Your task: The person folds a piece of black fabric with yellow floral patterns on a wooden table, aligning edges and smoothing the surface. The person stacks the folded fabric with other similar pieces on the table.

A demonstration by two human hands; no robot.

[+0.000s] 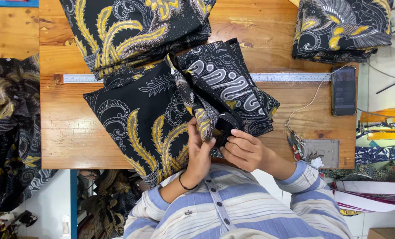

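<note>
At centre frame, the left hand (199, 152) and right hand (244, 150) both pinch the black-and-gold batik cloth (162, 110), fingers closed on its gathered folds. It looks only partly folded; two folded stacks (339, 28) lie on the bench (73, 141) along the top.

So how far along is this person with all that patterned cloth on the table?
Done, it seems: a folded stack sits at the table's far right corner. In hand: both the left hand and right hand pinch a black-and-gold batik piece at its folded edge. Left: another bundle lies above it, apparently unsorted.
</note>
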